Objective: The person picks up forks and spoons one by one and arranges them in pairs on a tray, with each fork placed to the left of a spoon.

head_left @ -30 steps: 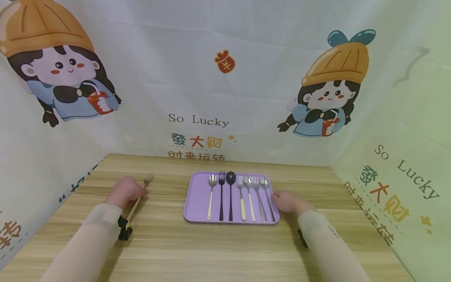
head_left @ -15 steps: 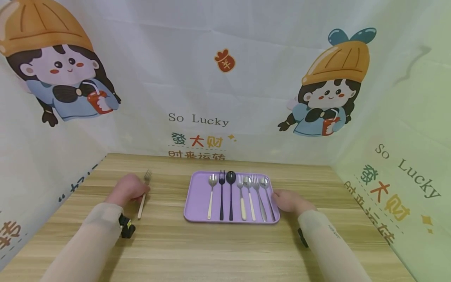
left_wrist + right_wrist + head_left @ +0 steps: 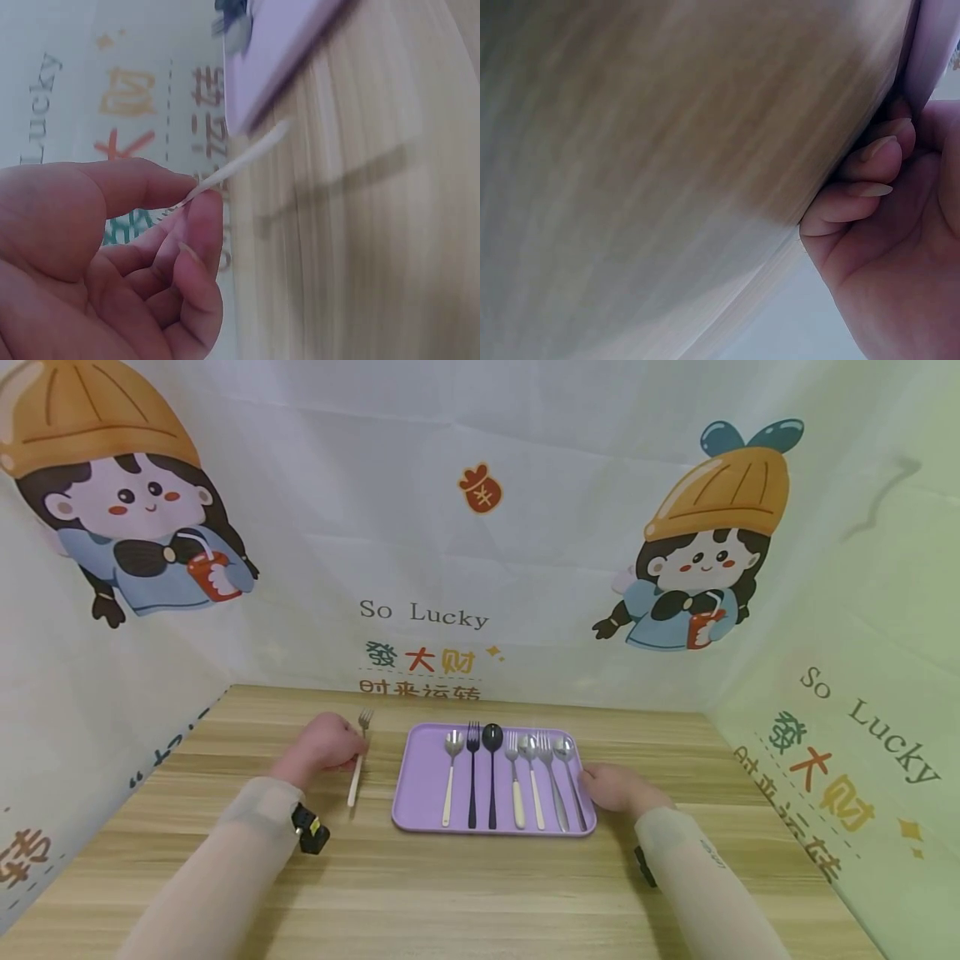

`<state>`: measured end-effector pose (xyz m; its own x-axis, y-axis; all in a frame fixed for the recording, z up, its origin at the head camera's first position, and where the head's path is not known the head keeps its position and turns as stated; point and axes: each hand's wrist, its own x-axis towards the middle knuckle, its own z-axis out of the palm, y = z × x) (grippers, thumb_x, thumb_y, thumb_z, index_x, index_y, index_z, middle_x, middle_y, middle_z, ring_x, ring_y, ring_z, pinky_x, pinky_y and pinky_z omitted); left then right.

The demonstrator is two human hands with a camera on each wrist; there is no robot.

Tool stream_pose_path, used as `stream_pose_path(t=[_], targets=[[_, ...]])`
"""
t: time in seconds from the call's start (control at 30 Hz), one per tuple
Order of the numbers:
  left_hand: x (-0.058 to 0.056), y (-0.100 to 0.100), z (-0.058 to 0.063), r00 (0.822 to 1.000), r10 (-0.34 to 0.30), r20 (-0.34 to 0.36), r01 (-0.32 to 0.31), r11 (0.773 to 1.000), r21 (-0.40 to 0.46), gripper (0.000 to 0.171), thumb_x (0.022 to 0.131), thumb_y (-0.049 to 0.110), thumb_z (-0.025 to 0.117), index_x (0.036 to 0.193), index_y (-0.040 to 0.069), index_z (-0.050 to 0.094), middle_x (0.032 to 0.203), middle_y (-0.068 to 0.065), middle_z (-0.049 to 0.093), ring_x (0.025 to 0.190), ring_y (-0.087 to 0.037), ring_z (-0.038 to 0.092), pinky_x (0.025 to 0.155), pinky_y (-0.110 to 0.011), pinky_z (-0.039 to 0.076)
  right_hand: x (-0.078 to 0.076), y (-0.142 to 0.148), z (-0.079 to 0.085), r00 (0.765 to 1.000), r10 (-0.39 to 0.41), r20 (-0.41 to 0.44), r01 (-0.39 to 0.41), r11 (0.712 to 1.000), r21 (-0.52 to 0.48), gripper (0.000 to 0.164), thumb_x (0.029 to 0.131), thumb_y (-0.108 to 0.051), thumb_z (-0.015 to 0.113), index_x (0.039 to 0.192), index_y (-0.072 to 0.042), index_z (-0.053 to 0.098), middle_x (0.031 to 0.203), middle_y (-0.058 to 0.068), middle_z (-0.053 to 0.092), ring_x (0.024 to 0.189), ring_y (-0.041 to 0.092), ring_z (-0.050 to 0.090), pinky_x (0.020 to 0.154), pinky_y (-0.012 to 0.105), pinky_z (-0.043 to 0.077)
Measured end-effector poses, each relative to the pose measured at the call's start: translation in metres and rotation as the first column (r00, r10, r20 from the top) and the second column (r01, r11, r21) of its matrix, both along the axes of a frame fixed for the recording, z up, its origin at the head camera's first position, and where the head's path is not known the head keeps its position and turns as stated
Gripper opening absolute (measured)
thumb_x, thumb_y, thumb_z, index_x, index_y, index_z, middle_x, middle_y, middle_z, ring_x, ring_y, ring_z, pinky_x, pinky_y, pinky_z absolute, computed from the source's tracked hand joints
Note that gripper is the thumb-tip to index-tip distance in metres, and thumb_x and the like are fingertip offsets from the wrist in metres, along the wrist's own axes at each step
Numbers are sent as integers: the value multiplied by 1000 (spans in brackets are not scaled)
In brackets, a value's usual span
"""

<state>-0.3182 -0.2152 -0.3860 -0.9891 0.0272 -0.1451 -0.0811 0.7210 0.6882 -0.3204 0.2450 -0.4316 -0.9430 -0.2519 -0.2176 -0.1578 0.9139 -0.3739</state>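
My left hand (image 3: 327, 743) pinches a fork (image 3: 355, 782) between thumb and fingers, tines pointing away and pale handle toward me. In the left wrist view the handle (image 3: 244, 160) slants out past the fingertips, its shadow falling on the wood. To the fork's right lies a purple tray (image 3: 420, 785) with cutlery side by side. My right hand (image 3: 611, 787) grips the tray's right edge, thumb at the rim and fingers curled low beside it. On the tray are a pale-handled spoon (image 3: 448, 785), a black fork (image 3: 472, 781), a black spoon (image 3: 492, 781) and several lighter forks and spoons.
The wooden table (image 3: 480, 893) runs back to a printed cloth (image 3: 555, 568) that hangs behind it and along both sides. A silver fork (image 3: 551, 777) and a silver spoon (image 3: 573, 789) lie at the tray's right end.
My left hand has carried the fork rightward toward the tray, and the fork has turned from slanted to more nearly upright in the head view. The right hand and tray have stayed put.
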Motion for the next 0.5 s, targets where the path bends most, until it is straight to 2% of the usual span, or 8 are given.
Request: stream_pose_path(t=[0.17,0.33,0.5], targets=[[-2,25,1,1000,-20,-1,20,1000,16,33,97,9,65,64,10,59,62,-1,65,55,-9,46,54,-23,41,1,-1,1,1000,0,-1,0,1000,5,59,117,-33,31,159,1,52,162,28,54,153,52,47,130,65,34],[-5,46,-2,999,-45,-7,45,999,-2,30,94,8,64,64,9,62,61,0,62,54,-10,45,52,-22,39,2,-1,1,1000,2,-4,-2,1000,4,58,117,-33,31,158,2,53,161,29,55,153,52,48,129,66,35],[-8,63,-6,998,-55,0,55,998,-14,32,94,6,63,62,12,58,60,0,60,54,-11,46,52,-22,39,1,-1,0,1000,-4,-2,4,1000,5,58,117,-34,31,160,0,52,162,29,54,153,52,47,129,66,35]])
